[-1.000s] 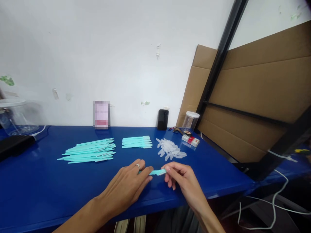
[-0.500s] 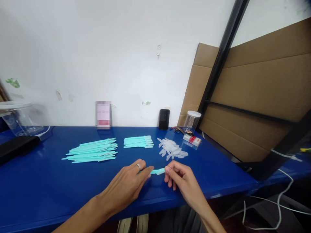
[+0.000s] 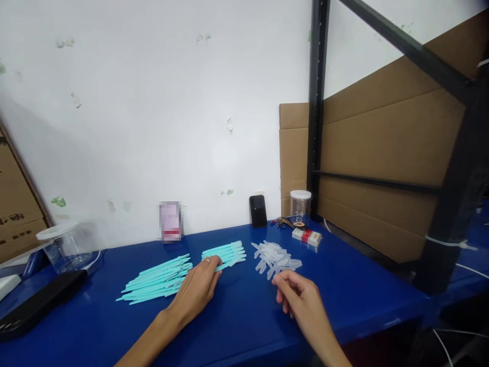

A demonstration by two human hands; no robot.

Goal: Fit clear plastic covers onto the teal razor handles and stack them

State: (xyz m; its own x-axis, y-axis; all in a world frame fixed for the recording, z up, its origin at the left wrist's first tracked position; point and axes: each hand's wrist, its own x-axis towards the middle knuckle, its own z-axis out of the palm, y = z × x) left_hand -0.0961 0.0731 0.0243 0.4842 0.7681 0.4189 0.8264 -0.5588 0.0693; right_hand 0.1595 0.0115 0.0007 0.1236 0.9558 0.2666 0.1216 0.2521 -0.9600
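My left hand [image 3: 202, 280], with a ring on one finger, is closed on a teal eyebrow razor [image 3: 231, 264] at the near edge of a small row of teal razors [image 3: 225, 248]; its handle end is hidden by the fingers. Left of that hand lies a larger pile of teal razors [image 3: 156, 279], their slim handles pointing left. At the near edge of a heap of translucent white blade caps [image 3: 273, 257] is my right hand [image 3: 300, 295], thumb and forefinger pinched together. Whether a cap sits between those fingertips is hard to make out.
Along the wall stand a black phone-like device [image 3: 257, 211] and a pixelated card [image 3: 170, 221]. Keys [image 3: 284, 223], a clear jar [image 3: 300, 206] and a red-white box [image 3: 306, 236] are at back right. Left are a clear tub [image 3: 69, 250] and a black case [image 3: 44, 303].
The razor held between both hands has gone with my left hand up to the small row. My right hand has let go of it and is now beside the caps. The view has shifted.
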